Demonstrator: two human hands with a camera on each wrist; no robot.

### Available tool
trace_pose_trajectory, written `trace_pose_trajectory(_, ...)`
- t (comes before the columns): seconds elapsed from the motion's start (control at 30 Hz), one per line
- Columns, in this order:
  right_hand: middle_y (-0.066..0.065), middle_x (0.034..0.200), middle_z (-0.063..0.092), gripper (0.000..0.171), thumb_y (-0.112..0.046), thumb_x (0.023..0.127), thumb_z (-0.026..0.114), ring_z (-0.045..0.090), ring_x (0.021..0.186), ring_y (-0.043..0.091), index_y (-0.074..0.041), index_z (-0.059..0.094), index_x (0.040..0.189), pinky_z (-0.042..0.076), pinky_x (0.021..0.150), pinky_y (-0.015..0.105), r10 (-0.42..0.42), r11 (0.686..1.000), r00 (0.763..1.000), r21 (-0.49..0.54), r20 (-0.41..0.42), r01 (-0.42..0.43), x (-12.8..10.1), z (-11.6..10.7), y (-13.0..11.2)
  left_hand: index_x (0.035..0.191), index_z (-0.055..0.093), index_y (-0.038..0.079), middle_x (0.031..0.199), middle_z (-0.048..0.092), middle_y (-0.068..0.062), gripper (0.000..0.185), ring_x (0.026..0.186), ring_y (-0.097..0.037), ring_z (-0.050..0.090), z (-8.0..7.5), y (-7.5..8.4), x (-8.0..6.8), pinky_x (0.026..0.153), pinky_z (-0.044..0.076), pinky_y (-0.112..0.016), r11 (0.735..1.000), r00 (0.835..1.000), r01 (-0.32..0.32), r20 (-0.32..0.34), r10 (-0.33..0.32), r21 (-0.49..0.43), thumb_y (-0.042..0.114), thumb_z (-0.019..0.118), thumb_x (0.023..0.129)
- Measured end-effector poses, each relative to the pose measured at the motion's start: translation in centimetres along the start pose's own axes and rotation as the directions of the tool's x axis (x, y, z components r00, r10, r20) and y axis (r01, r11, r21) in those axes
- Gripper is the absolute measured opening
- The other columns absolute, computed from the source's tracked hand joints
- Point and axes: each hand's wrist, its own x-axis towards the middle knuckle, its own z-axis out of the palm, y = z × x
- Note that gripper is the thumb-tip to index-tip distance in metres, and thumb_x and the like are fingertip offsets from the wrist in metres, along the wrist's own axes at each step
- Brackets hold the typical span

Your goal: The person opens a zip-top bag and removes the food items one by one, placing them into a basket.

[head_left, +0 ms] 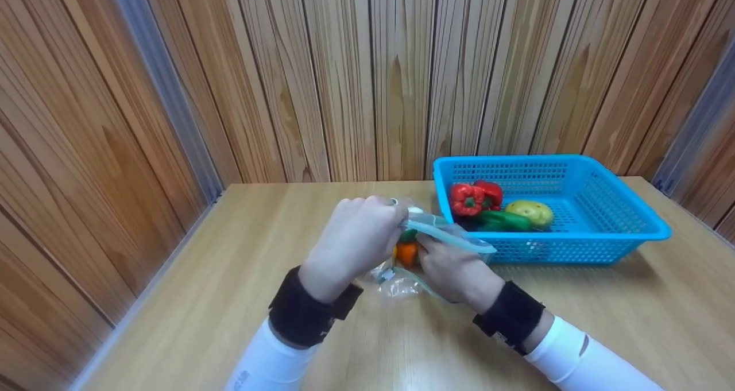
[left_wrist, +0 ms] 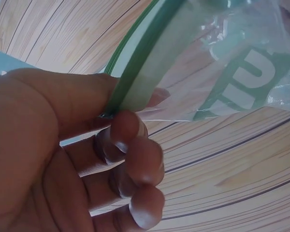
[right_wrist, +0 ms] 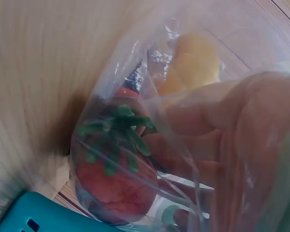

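A clear zip bag (head_left: 400, 287) with a green-edged mouth stands over the table, bulging with vegetables. My left hand (head_left: 362, 239) pinches one corner of its rim (left_wrist: 135, 72) between thumb and forefinger, the other fingers loosely bent. Inside the bag is my right hand (head_left: 453, 267), its fingers (right_wrist: 188, 118) reaching among the contents. They lie close by a red tomato (right_wrist: 116, 183) with a green leafy top and a yellow-orange vegetable (right_wrist: 193, 60). Orange (head_left: 407, 254) also shows between the hands in the head view. Plastic glare and overlap partly hide the right fingertips.
A blue slatted basket (head_left: 574, 243) stands right of the bag, close to it. In its left part lie red bell peppers (head_left: 468, 200), a green vegetable (head_left: 505, 221) and a yellowish potato-like one (head_left: 531, 213). Wood-panelled walls (head_left: 344, 81) rise behind the table and on both sides.
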Motion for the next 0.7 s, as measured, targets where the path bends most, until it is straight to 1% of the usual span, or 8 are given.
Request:
trace_pose_trajectory(0.07, 0.013, 0.153, 0.046, 0.066, -0.04, 0.097, 0.061, 0.049, 0.131, 0.03, -0.002, 0.043, 0.149, 0.037, 0.115, 0.044, 0.005, 1.0, 1.0, -0.012, 0.002, -0.005, 0.0, 0.0, 0.0, 0.102, 0.074, 0.01, 0.072, 0.062, -0.002, 0.013, 0.054, -0.015, 0.051, 0.0, 0.0, 0.0, 0.052, 0.044, -0.021, 1.0, 1.0, -0.001, -0.001, 0.001, -0.008, 0.011, 0.062, 0.096)
trace_pose_trajectory(0.13, 0.013, 0.145, 0.053, 0.065, -0.039, 0.096, 0.064, 0.053, 0.122, 0.029, -0.001, 0.047, 0.145, 0.041, 0.111, 0.041, -0.01, 1.0, 0.999, -0.023, -0.034, 0.009, 0.0, -0.2, 0.0, 0.102, 0.074, 0.01, 0.071, 0.061, -0.002, 0.013, 0.053, -0.015, 0.05, 0.1, -0.1, 0.0, 0.051, 0.043, -0.02, 1.0, 1.0, -0.001, -0.009, 0.001, -0.011, 0.011, 0.062, 0.096)
trace_pose_trajectory(0.23, 0.012, 0.117, 0.065, 0.052, -0.036, 0.092, 0.07, 0.058, 0.098, 0.026, 0.001, 0.058, 0.128, 0.051, 0.096, 0.032, -0.034, 0.998, 0.991, -0.047, -0.126, 0.028, 0.0, -0.7, 0.1, 0.099, 0.074, 0.01, 0.069, 0.06, -0.002, 0.013, 0.052, -0.015, 0.049, 0.0, -0.2, 0.0, 0.049, 0.04, -0.021, 1.0, 1.0, -0.003, -0.024, 0.003, 0.005, 0.011, 0.061, 0.096)
trace_pose_trajectory(0.3, 0.01, 0.092, 0.064, 0.043, -0.033, 0.088, 0.076, 0.057, 0.08, 0.024, 0.001, 0.064, 0.112, 0.053, 0.078, 0.027, -0.07, 0.99, 0.985, -0.132, -0.157, 0.05, -0.1, -1.3, 0.2, 0.099, 0.075, 0.01, 0.069, 0.061, -0.002, 0.014, 0.053, -0.015, 0.049, 0.0, -0.2, -0.1, 0.048, 0.038, -0.021, 1.0, 0.999, -0.004, -0.034, 0.004, 0.017, 0.012, 0.061, 0.096)
trace_pose_trajectory(0.37, 0.008, 0.08, 0.06, 0.036, -0.029, 0.084, 0.081, 0.056, 0.071, 0.022, -0.002, 0.064, 0.101, 0.054, 0.068, 0.023, -0.073, 0.986, 0.982, -0.16, -0.174, 0.045, -0.3, -1.8, 0.3, 0.1, 0.075, 0.01, 0.07, 0.062, -0.002, 0.015, 0.053, -0.015, 0.049, -0.1, -0.3, -0.1, 0.048, 0.038, -0.021, 1.0, 0.999, -0.002, -0.043, 0.003, 0.027, 0.013, 0.061, 0.097)
trace_pose_trajectory(0.43, 0.007, 0.078, 0.059, 0.032, -0.025, 0.081, 0.084, 0.056, 0.069, 0.021, -0.005, 0.064, 0.097, 0.052, 0.062, 0.022, -0.066, 0.991, 0.985, -0.122, -0.159, 0.046, -0.3, -2.1, 0.3, 0.1, 0.076, 0.009, 0.072, 0.064, -0.002, 0.015, 0.053, -0.015, 0.05, -0.2, -0.3, -0.1, 0.048, 0.039, -0.022, 0.999, 0.998, -0.003, -0.056, 0.005, 0.033, 0.014, 0.062, 0.096)
trace_pose_trajectory(0.53, 0.007, 0.082, 0.063, 0.029, -0.022, 0.082, 0.083, 0.058, 0.071, 0.02, -0.006, 0.067, 0.1, 0.055, 0.065, 0.022, -0.061, 0.995, 0.989, -0.086, -0.134, 0.05, -0.2, -1.9, 0.3, 0.099, 0.075, 0.008, 0.072, 0.064, -0.003, 0.015, 0.052, -0.015, 0.05, -0.1, -0.3, -0.1, 0.049, 0.04, -0.022, 1.0, 0.999, -0.007, -0.052, 0.009, 0.027, 0.014, 0.062, 0.096)
trace_pose_trajectory(0.7, 0.009, 0.074, 0.062, 0.023, -0.019, 0.084, 0.08, 0.058, 0.063, 0.022, -0.001, 0.071, 0.095, 0.054, 0.06, 0.022, -0.082, 0.981, 0.994, -0.183, -0.067, 0.069, -0.4, -1.5, 0.4, 0.101, 0.075, 0.009, 0.074, 0.065, -0.002, 0.016, 0.053, -0.015, 0.05, 0.0, -0.2, 0.0, 0.051, 0.042, -0.02, 1.0, 1.0, -0.007, -0.027, 0.008, 0.005, 0.015, 0.062, 0.097)
